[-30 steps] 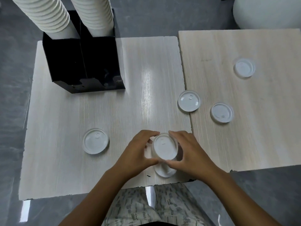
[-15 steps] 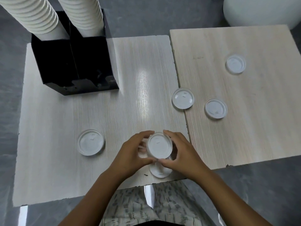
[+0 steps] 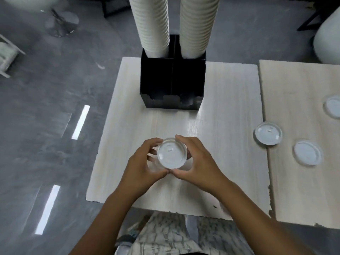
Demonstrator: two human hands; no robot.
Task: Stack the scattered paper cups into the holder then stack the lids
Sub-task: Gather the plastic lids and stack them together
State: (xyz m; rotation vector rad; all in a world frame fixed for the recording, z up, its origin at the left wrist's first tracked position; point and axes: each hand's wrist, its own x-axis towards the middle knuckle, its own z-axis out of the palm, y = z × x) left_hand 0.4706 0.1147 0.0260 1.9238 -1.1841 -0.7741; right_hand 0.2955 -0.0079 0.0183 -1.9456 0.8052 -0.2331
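Two hands are wrapped around one small stack of lids (image 3: 171, 155), held just above the middle of the left counter (image 3: 230, 100): the left hand (image 3: 145, 165) curls round its left side and the right hand (image 3: 197, 163) round its right, thumbs meeting at the near edge. How many lids are in the stack cannot be told from above.

The cups appear to be dealt with already, since two tall columns of paper cups (image 3: 197, 24) rise from the black holder (image 3: 172, 85) at the far edge of that counter, so lid stacking is judged to be the step in hand. Three loose lids are seen to the right: one (image 3: 268, 133) across the seam between the two counters, one (image 3: 307, 152) just beyond it on the right counter (image 3: 294, 190), and one (image 3: 333, 106) cut off by the picture's right edge.

For the step to be done well, the stack should be kept level and squared by light pressure on the rims only, as thin lids are likely to flex. It is best set down near the seam, so that each loose lid can be centred and pressed until nested.
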